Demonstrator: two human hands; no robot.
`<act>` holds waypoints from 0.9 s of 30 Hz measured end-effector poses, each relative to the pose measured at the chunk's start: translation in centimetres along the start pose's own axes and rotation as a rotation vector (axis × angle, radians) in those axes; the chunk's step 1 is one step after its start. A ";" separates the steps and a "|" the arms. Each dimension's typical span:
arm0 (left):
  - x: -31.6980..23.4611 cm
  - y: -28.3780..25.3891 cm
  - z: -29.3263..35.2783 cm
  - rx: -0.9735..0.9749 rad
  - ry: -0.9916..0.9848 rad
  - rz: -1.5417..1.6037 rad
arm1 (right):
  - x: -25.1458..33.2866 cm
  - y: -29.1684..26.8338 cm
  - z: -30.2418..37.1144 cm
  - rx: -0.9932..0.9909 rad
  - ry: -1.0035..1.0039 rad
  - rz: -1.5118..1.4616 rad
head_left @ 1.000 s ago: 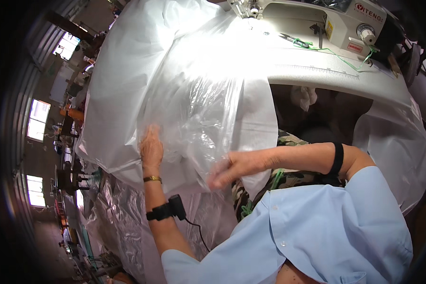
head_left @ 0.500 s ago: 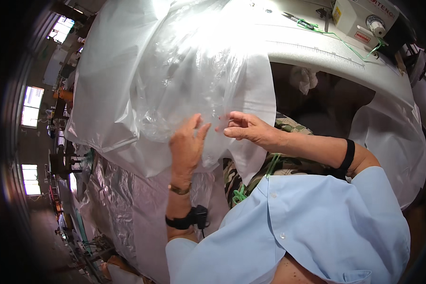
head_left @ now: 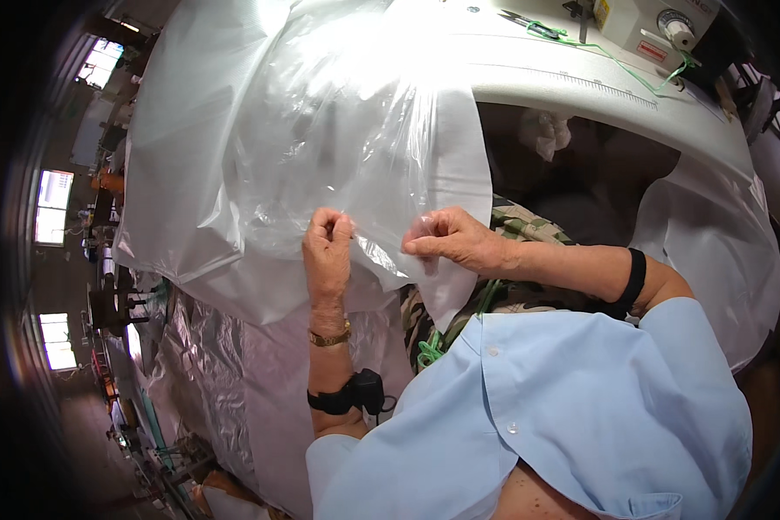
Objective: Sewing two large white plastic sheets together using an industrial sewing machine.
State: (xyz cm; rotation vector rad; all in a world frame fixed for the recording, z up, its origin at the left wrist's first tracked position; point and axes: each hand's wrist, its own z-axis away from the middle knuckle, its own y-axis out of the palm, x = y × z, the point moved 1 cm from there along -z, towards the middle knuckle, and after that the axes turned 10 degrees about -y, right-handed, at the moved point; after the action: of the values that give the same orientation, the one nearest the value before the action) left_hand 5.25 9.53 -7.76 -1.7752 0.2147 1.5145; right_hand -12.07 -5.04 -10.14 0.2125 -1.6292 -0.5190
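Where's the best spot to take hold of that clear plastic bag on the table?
Probably at its near edge, from the person's side. The clear plastic bag lies slack over the white fabric, and that edge hangs free off the table. The left hand and right hand pinch it there.

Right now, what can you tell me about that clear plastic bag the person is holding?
The clear plastic bag is thin, glossy and crinkled, see-through enough to show white fabric beneath. It lies spread over the white sewing table, its near edge hanging toward the person. The left hand and right hand each pinch that edge, side by side.
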 end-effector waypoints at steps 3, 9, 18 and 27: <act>-0.1 -0.6 -0.2 -0.111 0.041 -0.338 | 0.6 0.4 0.9 0.052 -0.040 0.006; 0.5 -0.2 -1.7 -0.204 0.259 -0.767 | 1.8 1.6 2.1 0.103 -0.001 0.153; -7.4 2.1 0.6 -0.165 0.512 -0.761 | 2.4 2.2 2.7 0.195 -0.133 0.562; -9.7 3.8 1.9 -0.096 0.320 -0.489 | 2.2 0.9 1.4 -0.485 -0.224 0.501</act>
State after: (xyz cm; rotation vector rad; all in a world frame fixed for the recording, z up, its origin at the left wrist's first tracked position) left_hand -1.10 4.76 -0.70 -1.9619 -0.1330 0.9070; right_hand -13.56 -4.93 -7.82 -0.6185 -1.6409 -0.5414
